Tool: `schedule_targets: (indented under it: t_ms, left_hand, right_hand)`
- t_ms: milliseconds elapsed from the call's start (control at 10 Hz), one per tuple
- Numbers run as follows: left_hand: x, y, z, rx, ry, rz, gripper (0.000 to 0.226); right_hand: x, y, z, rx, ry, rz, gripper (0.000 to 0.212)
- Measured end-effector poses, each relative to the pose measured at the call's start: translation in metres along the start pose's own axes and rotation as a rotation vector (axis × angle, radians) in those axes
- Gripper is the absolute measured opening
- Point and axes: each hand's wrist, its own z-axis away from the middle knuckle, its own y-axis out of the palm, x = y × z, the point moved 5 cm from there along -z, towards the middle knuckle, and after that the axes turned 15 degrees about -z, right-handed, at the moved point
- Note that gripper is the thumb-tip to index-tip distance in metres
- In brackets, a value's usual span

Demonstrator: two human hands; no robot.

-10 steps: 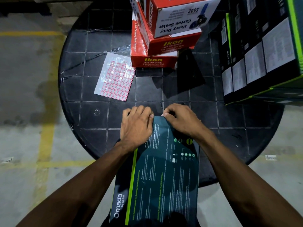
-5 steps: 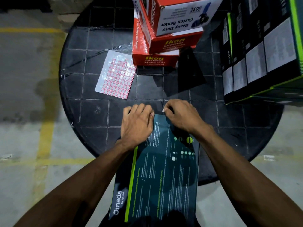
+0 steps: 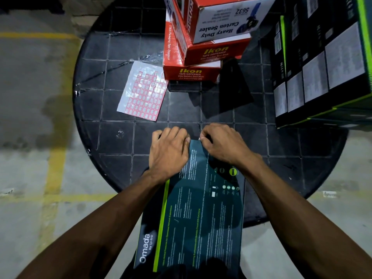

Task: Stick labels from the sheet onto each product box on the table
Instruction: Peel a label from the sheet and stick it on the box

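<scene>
A dark teal Omada box (image 3: 199, 214) lies flat across the near edge of the round black table (image 3: 120, 148). My left hand (image 3: 169, 150) rests on the box's far left corner, fingers curled over the far edge. My right hand (image 3: 221, 143) sits at the far right corner and pinches a small white label (image 3: 199, 139) at the box's far edge. The label sheet (image 3: 143, 91), white with red-bordered stickers, lies on the table to the far left of my hands.
Three red and white tape dispenser boxes (image 3: 203, 43) are stacked at the back of the table. A stack of black and green boxes (image 3: 322, 63) stands at the right. Grey floor with yellow lines (image 3: 56, 158) surrounds the table.
Both hands and the box's far end have shifted slightly away from me across the table. The right hand still pinches the label at the box's edge.
</scene>
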Motion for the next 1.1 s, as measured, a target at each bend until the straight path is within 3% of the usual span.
schedule_targets:
  t_ms: [600,800,1000,1100]
  left_hand:
    - [0.001,0.003,0.000,0.011,-0.007,-0.007,0.016]
    - [0.001,0.004,0.000,0.021,-0.011,-0.011,0.015]
    - [0.001,0.003,0.000,0.021,-0.010,-0.001,0.015]
    - [0.001,0.003,0.000,0.023,-0.008,-0.004,0.015]
  right_hand:
    - [-0.006,0.005,0.007,-0.012,-0.110,-0.049,0.011]
    - [-0.024,0.003,0.007,-0.072,-0.068,-0.333,0.016]
    - [-0.028,-0.002,-0.008,-0.147,0.057,-0.510,0.007]
    - [-0.030,0.001,-0.024,-0.034,0.137,-0.529,0.014]
